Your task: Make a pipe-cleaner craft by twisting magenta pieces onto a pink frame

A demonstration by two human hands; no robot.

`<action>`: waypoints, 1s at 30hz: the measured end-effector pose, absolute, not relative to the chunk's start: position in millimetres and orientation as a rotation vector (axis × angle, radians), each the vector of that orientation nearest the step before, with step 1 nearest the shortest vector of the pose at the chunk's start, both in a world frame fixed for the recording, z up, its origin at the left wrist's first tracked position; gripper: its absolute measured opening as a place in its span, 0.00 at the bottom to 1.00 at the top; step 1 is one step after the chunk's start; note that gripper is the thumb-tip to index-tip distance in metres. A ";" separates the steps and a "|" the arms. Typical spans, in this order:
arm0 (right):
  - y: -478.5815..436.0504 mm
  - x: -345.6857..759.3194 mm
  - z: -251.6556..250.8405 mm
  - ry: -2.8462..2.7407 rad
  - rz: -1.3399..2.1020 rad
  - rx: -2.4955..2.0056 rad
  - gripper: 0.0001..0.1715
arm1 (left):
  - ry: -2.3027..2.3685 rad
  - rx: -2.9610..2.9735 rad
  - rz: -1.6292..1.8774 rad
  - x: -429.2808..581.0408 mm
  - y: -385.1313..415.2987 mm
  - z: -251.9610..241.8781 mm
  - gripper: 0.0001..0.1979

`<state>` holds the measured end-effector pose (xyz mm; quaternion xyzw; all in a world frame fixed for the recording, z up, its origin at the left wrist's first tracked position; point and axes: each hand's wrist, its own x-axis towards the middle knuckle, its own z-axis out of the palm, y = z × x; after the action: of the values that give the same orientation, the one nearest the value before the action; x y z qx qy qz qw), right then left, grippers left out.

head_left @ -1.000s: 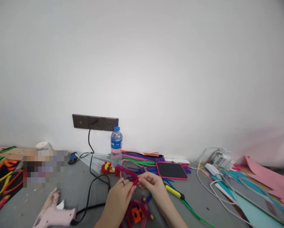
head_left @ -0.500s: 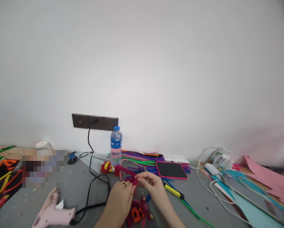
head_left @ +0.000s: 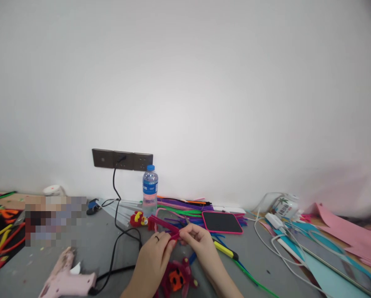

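Observation:
A strip of magenta fuzzy pipe cleaners (head_left: 163, 224) is pinched between both hands at the lower middle. My left hand (head_left: 154, 253) has its fingers closed round the near end, a dark ring on one finger. The thumb and forefinger of my right hand (head_left: 198, 244) press on the same strip from the right. Below the hands lies a magenta fuzzy figure (head_left: 187, 275) with an orange face (head_left: 176, 280), partly hidden by my left hand. A small red and yellow figure (head_left: 138, 219) lies beyond my left hand.
A water bottle (head_left: 150, 190) stands by the wall, near coloured pipe cleaners (head_left: 185, 212) and a phone (head_left: 222, 222). A yellow cutter (head_left: 225, 250) lies right of my right hand. At the left are a pink glue gun (head_left: 70, 281) and its black cord; cables and papers lie right.
The view has shifted slightly. My left hand has moved a little apart from my right fingertips, and its thumb has changed angle. Both hands still hold the magenta strip.

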<state>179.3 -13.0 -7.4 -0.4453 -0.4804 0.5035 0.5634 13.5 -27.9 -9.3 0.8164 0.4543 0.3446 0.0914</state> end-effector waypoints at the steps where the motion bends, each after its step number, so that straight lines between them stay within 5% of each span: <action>1: -13.2 179.8 -6.8 -1.152 1.190 -1.044 0.23 | 1.335 2.374 1.021 13.3 -28.3 -8.6 0.14; 16: -17.6 180.5 2.6 -1.103 1.271 -1.014 0.21 | 1.047 2.052 1.002 12.2 -30.4 4.0 0.18; 30: -18.1 185.6 2.3 -1.093 1.477 -0.983 0.19 | 0.952 2.352 0.879 12.9 -34.4 2.1 0.19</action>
<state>185.6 -18.1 2.3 -0.4073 -0.4530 0.6118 0.5045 12.9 -34.4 2.1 0.8531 0.3455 0.3190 0.2263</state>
